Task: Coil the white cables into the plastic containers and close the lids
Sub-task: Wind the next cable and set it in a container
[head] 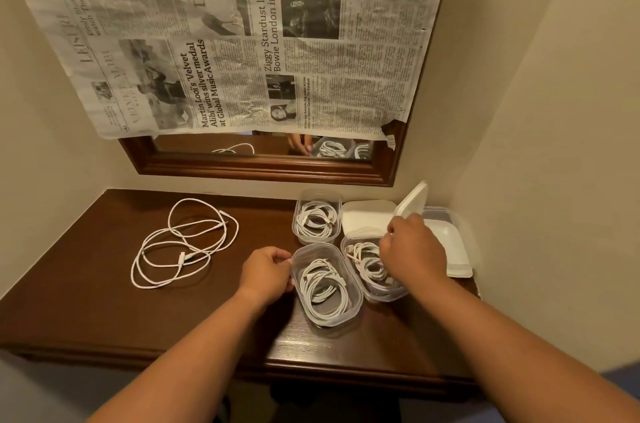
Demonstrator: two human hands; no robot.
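The left hand (268,270) grips the near box (334,320) by its left wall, with thumb and fingers curled over the rim, and steadies it on the table (104,284). The right hand (412,249) hangs over the right box (381,296), its back to the camera and its fingers curled. A white lid (412,201) rises tilted from just behind its knuckles. The hand seems to pinch that lid by the lower edge, though the contact itself is hidden.

Beyond the left grip, just past the near box, stands the far box (318,194). All three boxes are open and already hold coils (322,287) of white cable, so the winding for them looks done. None is closed yet. Spare lids (367,214) lie flat beside and beyond the right hand. A fourth box (440,213) shows only in part behind them, and what is in it cannot be made out.

Well out to the left of the left hand, the loose cable (181,256) sprawls on the table in slack loops — still uncoiled and in no box.

Judged from this, the task is past halfway on coiling but has barely begun on closing. The lid in the right hand is probably meant for one of the filled boxes, likely the one the left hand holds steady. What is left: three lids to press on, the loose cable to wind — perhaps into the fourth box — and that box to shut.
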